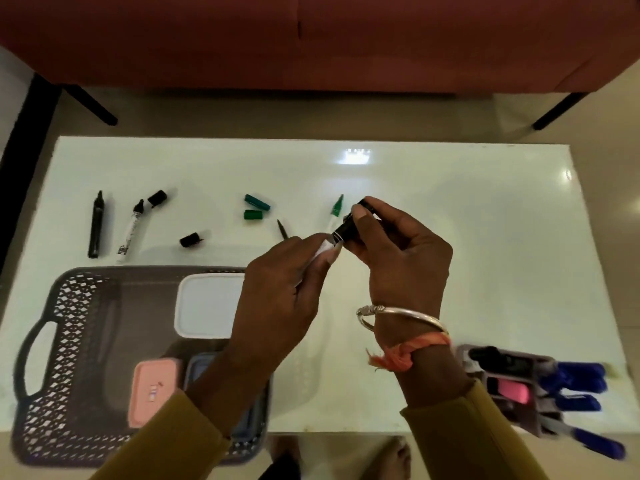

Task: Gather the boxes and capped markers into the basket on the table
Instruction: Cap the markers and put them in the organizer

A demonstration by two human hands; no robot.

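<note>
My left hand [280, 296] grips the white barrel of a marker [322, 249] above the table. My right hand [398, 251] holds a black cap [346, 230] at that marker's tip. A dark basket [65, 344] at the near left holds a white box [209, 304], a pink box [152, 389] and a blue-grey box [204, 370], partly hidden by my left arm. On the table lie an uncapped black marker [96, 225], an uncapped white marker with black tip [131, 230], a green-tipped marker [335, 211], a thin dark pen [282, 228], two black caps [157, 198] [190, 239] and two green caps [257, 201] [252, 214].
A grey organiser [512, 386] with blue markers and a pink eraser sits at the table's near right corner. The white glossy table [485, 254] has a red sofa [311, 39] beyond its far edge.
</note>
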